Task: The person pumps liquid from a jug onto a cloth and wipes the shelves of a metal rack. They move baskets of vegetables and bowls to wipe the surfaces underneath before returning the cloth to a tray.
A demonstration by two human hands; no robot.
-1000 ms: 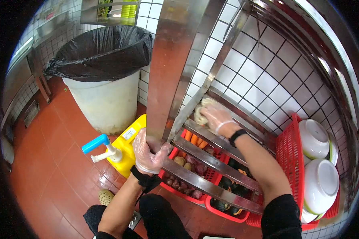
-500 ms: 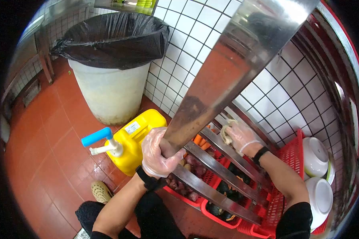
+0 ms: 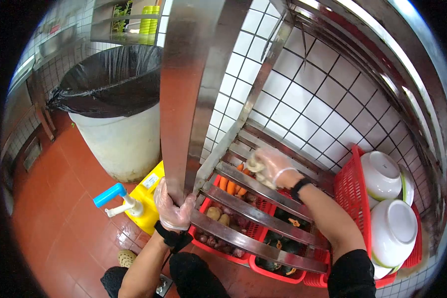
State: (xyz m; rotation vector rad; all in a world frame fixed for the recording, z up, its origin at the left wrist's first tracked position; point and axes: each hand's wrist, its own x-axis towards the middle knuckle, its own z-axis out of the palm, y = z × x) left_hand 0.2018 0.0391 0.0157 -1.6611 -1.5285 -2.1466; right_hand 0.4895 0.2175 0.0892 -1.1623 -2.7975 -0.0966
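My left hand (image 3: 173, 208), in a clear plastic glove, is wrapped round the lower part of an upright steel post (image 3: 181, 114) of a rack. My right hand (image 3: 278, 165), also gloved, is closed on a bunched off-white cloth (image 3: 260, 168). The cloth is over the rear slats of the low metal shelf (image 3: 256, 214) and seems to touch them. Under the slats, red baskets (image 3: 256, 229) hold carrots (image 3: 228, 186), potatoes (image 3: 214, 213), small reddish-purple tubers and dark green squash (image 3: 279, 242).
On the shelf's right side stands a red basket (image 3: 353, 188) beside white bowls (image 3: 393, 226). A yellow jug (image 3: 143, 211) with a blue-handled pump is left of the post. Behind it stands a white bin (image 3: 116, 144) with a black liner. White tiled wall (image 3: 303, 104) lies behind the rack.
My view has shifted, so the post looks more upright and more of the shelf shows. The right hand stays over the rear slats with the cloth; the left keeps hold of the post.
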